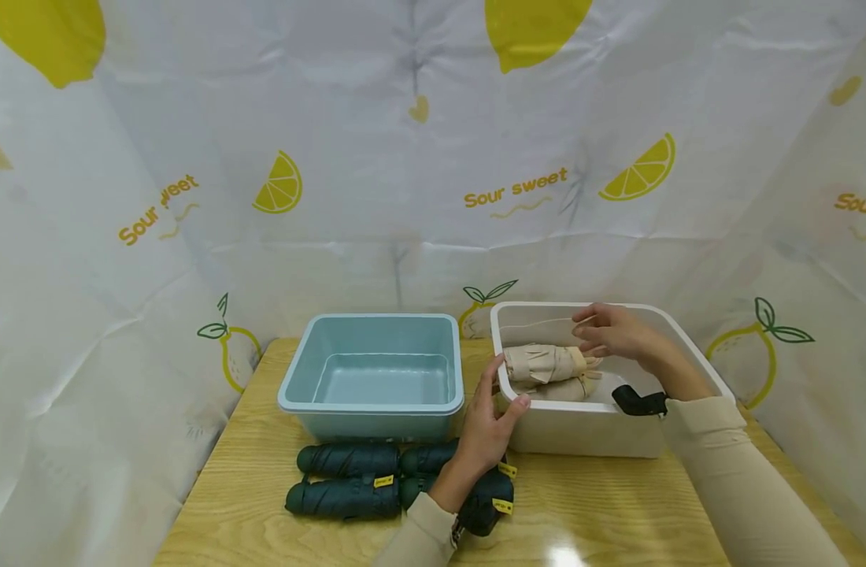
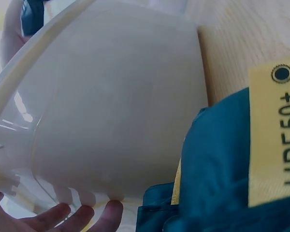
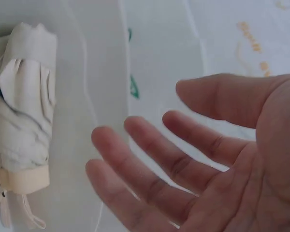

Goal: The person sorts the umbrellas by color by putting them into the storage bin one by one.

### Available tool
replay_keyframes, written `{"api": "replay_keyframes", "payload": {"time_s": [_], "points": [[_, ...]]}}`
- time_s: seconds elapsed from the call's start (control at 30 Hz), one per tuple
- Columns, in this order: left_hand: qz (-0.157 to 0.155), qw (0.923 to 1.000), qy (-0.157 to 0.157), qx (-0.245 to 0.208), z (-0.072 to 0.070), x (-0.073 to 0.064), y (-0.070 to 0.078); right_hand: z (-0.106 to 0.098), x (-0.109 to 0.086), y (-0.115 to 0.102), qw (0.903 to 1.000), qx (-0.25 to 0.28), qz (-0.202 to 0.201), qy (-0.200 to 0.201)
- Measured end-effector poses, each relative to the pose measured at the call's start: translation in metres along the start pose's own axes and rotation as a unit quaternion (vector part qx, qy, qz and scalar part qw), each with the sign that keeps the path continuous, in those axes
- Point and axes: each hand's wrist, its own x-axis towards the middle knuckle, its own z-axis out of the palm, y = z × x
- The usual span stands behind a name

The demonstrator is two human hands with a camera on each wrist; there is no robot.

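My right hand (image 1: 620, 335) hovers over the white bin (image 1: 589, 429), palm bare and fingers spread with nothing in them. Two beige folded umbrellas (image 1: 542, 364) lie stacked against the bin's left wall, and in the right wrist view a beige umbrella (image 3: 26, 101) with a strap loop is left of my fingertips (image 3: 102, 136). At the bin's front left corner, my left hand (image 1: 484, 429) rests with extended fingers along the outside and its thumb by the front rim. Dark green folded umbrellas (image 1: 344, 498) with yellow tags lie on the table below my left forearm.
A light blue bin (image 1: 383, 370) with nothing in it stands left of the white one, behind the green umbrellas. The wooden table (image 1: 227, 504) backs onto a white curtain (image 1: 376, 268) printed with lemons, which also hangs along both sides.
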Motion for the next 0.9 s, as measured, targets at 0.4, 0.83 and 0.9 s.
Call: {"api": "replay_keyframes", "payload": {"time_s": [0.4, 0.83, 0.9], "points": [[-0.014, 0.9997, -0.012, 0.013, -0.007, -0.008, 0.008, 0.032, -0.053, -0.017, 0.9760, -0.048, -0.194, 0.087], [0.056, 0.9942, -0.034, 0.085, -0.073, -0.059, 0.050, 0.084, -0.091, -0.008, 0.9494, 0.042, -0.310, 0.033], [0.092, 0.9911, -0.023, 0.093, -0.091, -0.061, 0.056, 0.094, -0.093, -0.006, 0.9494, 0.042, -0.310, 0.024]]}}
